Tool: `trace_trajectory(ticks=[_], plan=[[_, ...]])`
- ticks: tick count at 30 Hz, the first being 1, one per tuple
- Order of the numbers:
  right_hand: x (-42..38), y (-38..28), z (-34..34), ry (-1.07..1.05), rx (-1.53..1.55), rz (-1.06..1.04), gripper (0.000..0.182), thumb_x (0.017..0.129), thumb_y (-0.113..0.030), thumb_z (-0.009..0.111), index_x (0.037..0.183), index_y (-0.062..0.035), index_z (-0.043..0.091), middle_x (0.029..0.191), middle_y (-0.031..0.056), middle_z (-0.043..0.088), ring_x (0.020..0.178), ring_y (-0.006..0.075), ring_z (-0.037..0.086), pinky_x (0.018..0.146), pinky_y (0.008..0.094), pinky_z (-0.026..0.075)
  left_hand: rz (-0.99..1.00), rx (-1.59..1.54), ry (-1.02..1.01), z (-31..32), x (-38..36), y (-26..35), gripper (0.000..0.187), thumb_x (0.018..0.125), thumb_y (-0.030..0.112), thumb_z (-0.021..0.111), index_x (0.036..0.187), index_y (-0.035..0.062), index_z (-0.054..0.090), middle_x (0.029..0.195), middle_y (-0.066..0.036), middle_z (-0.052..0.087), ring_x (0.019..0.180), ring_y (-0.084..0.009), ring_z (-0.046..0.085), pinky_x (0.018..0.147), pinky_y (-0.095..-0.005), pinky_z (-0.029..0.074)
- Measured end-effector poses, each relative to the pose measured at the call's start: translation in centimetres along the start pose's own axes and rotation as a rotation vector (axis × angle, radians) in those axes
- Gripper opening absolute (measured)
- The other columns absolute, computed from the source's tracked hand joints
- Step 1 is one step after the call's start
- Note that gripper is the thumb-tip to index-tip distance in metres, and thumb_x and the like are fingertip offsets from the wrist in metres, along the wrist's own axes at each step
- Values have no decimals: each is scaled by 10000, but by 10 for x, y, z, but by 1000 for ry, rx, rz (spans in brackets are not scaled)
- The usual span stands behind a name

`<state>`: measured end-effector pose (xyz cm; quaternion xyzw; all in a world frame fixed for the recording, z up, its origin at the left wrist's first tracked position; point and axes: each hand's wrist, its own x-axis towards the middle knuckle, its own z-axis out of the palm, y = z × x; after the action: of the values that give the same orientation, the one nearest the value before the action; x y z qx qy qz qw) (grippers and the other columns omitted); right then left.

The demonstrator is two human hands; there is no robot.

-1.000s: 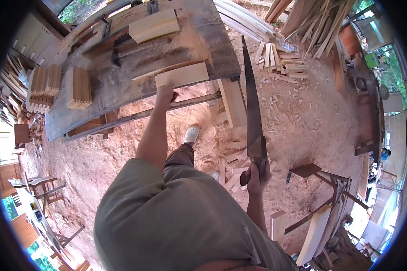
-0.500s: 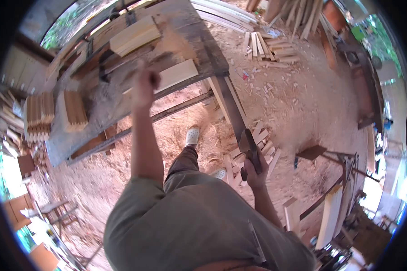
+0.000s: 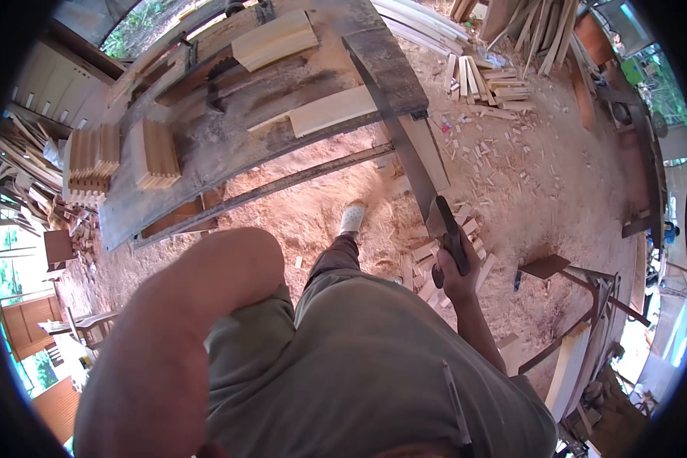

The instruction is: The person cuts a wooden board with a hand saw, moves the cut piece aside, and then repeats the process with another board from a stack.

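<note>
The handsaw (image 3: 412,154) is held by the right grip (image 3: 461,271), wrapped around its handle (image 3: 455,240), blade (image 3: 395,120) slanting across the view of the counter (image 3: 229,149); by a careless swing, the pale board (image 3: 333,111) at the edge could be knocked off (the left grip is unseen, its state untellable)

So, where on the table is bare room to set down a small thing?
The table's clearest, dusty patch lies between the right-hand notched stack and the thin strip near the front edge. Farther back, the toothed blade and pale boards crowd it; in this view, the handsaw crosses the right end.
</note>
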<state>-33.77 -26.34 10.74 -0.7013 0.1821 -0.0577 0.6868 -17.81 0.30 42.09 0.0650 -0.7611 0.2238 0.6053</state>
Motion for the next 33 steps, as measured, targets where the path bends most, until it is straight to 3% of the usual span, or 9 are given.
trace_trajectory(ticks=[8,17,20,22,23,24,26,28,33], plan=[[-4,-3,2,-26,-40,-9,562,861,-42,637,1389,70,480,1061,73,648,931,106,584,831,252,481,15,0,-251,-5,8,-1,338,874,18,460,547,44,543,421,43,377,399,-74,385,1031,-445,446],[4,-4,1,18,-126,-32,558,870,-38,635,1401,42,483,1029,50,643,888,97,586,797,248,490,-248,-27,-50,-31,-48,23,176,911,98,531,920,1,678,519,-29,505,453,-150,505,969,-399,491],[15,-11,10,64,-47,50,552,875,-31,636,1401,35,482,956,23,634,775,63,563,686,219,478,-663,1116,276,-104,-176,17,266,915,170,600,1113,-4,639,954,-143,663,920,-241,662,785,-374,550],[22,-8,13,72,-61,28,553,875,-32,638,1401,35,481,968,29,639,788,69,570,701,222,482,-1473,1704,-279,-123,-223,-25,315,850,124,572,1130,-8,632,824,-207,636,853,-332,646,733,-445,498],[26,-7,16,75,-59,4,554,875,-34,640,1401,34,480,979,35,645,802,74,577,716,224,486,-1743,1379,-114,-155,-304,-28,305,912,252,545,1057,20,680,840,-213,663,860,-354,653,787,-468,488],[30,-12,20,72,-73,-2,558,875,-40,644,1400,40,475,1007,51,659,847,98,600,762,236,496,-2397,1158,48,-163,-349,-48,484,893,457,618,1146,45,610,958,-193,687,962,-343,645,846,-428,480],[36,-9,25,67,-81,-20,560,873,-44,644,1399,45,473,1021,59,664,870,110,609,785,245,498,-2378,930,388,-150,-401,-49,544,929,524,553,1119,24,651,1095,-266,673,1095,-430,617,935,-474,467],[37,-14,31,53,-69,23,567,869,-48,639,1398,58,465,1053,76,668,912,132,624,824,267,504,-2265,1224,-178,-155,-490,-42,680,934,601,497,1103,-34,671,1150,-304,647,1146,-438,599,981,-480,456],[45,-14,41,24,-222,-42,589,857,-40,640,1406,64,453,1094,121,673,933,133,629,828,268,505,-2509,1256,-187,-153,-454,-73,828,925,700,400,1165,-47,663,1254,-302,609,1222,-431,561,1030,-469,442]])
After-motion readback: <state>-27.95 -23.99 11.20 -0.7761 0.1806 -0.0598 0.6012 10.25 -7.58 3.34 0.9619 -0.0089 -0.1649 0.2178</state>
